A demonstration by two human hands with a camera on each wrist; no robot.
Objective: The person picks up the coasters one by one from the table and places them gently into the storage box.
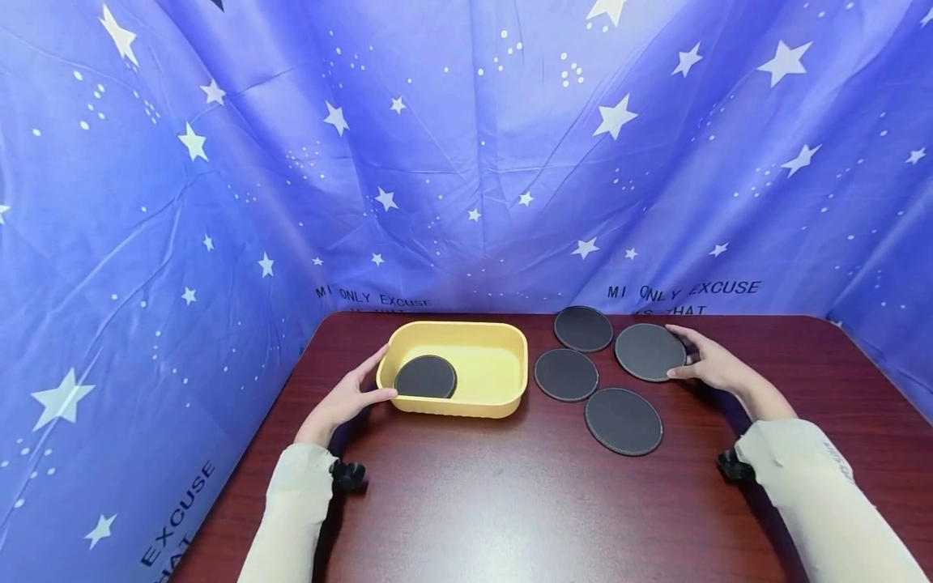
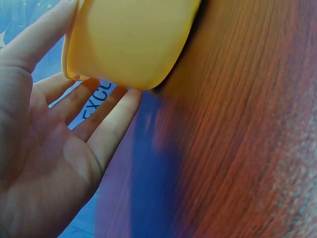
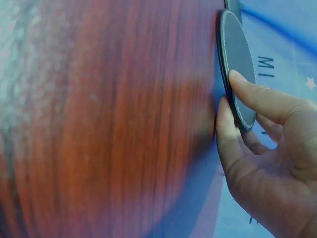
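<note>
My left hand [image 1: 347, 401] holds the left end of a yellow plastic bin [image 1: 488, 364], thumb at its near left corner and fingers spread along its end wall. Inside the bin, at its left, leans a round black coaster [image 1: 426, 377]. On the right, my right hand [image 1: 717, 366] pinches the right edge of another round coaster [image 1: 650, 353], dark grey with a stitched rim. The right wrist view shows the thumb on the top face of this coaster [image 3: 240, 64] and the fingers under it, its edge slightly raised from the table.
Three more dark coasters lie between the bin and my right hand: one at the back [image 1: 583, 329], one beside the bin [image 1: 566, 375] and one nearer [image 1: 624, 422]. The reddish-brown table [image 1: 474, 494] ends at a blue star-patterned curtain [image 1: 466, 162].
</note>
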